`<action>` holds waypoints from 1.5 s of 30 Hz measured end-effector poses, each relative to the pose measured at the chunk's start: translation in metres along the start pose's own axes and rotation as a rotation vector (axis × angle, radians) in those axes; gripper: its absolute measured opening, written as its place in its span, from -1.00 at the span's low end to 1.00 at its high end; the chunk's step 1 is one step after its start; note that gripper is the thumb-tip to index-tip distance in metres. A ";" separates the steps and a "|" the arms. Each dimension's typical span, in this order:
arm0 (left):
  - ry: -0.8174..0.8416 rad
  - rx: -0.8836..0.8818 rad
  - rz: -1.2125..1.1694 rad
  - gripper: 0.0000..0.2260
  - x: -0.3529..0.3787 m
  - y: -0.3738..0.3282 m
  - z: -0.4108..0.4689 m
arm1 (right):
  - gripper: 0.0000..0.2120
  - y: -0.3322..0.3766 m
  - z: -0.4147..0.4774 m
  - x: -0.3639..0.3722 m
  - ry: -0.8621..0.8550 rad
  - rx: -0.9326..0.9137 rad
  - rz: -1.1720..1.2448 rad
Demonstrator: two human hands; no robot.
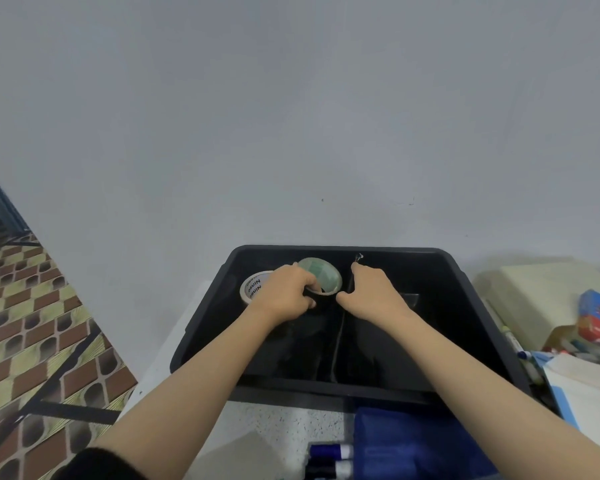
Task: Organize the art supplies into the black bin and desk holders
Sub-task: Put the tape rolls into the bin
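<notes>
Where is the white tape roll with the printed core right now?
The white tape roll sits inside the black bin, in its far left corner, beside the left hand and left of the green tape roll.

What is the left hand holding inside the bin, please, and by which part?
The left hand grips the green tape roll, fingers hooked into its core at the near rim.

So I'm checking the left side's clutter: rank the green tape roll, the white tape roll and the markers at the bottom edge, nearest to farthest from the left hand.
1. Green tape roll, under its fingers, in the bin.
2. White tape roll, just left of the left hand.
3. Markers, outside the bin, bottom edge.
</notes>
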State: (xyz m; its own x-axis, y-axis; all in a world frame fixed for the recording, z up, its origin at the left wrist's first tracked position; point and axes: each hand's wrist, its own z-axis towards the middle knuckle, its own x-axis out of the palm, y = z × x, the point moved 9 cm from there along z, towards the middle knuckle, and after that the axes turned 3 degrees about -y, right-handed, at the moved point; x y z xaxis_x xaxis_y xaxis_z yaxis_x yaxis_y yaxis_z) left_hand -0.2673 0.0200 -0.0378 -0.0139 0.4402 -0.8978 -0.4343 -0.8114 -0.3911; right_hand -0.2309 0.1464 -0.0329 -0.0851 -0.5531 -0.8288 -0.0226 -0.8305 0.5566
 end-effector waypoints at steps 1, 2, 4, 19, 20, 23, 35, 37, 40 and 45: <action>0.010 0.007 0.003 -0.78 0.002 -0.002 0.002 | -0.82 0.000 0.001 0.000 -0.004 -0.002 -0.005; 0.021 0.005 -0.007 -0.78 0.004 -0.002 0.003 | -0.84 0.001 0.003 -0.001 -0.006 -0.005 -0.006; 0.054 -0.010 -0.017 -0.81 0.010 0.000 0.003 | -0.86 0.002 0.005 -0.002 -0.007 -0.013 -0.009; 0.179 -0.042 -0.021 -0.60 0.024 0.032 -0.005 | -0.10 -0.011 -0.022 0.019 0.344 0.115 0.252; 0.198 -0.040 -0.022 -0.65 0.025 0.036 -0.007 | -0.13 -0.009 -0.022 0.018 0.338 0.104 0.250; 0.216 -0.044 -0.055 -0.70 0.027 0.041 -0.012 | -0.21 0.000 -0.020 0.009 0.296 0.032 0.162; 0.243 0.013 0.017 -0.58 0.031 0.036 -0.016 | -0.72 0.011 -0.018 0.004 0.299 0.019 0.000; 0.296 0.028 0.102 -0.53 0.037 0.037 -0.018 | -0.68 0.012 -0.017 0.007 0.287 0.012 0.005; 0.342 0.013 0.124 -0.47 0.038 0.036 -0.023 | -0.47 0.008 -0.016 0.009 0.255 0.010 0.033; 0.271 -0.114 -0.087 -0.50 0.023 0.028 -0.030 | -0.30 -0.005 -0.027 0.004 0.197 -0.016 0.023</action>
State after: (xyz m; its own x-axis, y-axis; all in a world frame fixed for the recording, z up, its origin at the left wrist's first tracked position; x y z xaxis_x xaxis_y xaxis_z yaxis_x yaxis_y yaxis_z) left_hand -0.2527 -0.0046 -0.0753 0.2658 0.4035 -0.8755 -0.3194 -0.8200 -0.4749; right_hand -0.2040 0.1463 -0.0405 0.1109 -0.5728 -0.8121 -0.0071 -0.8176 0.5757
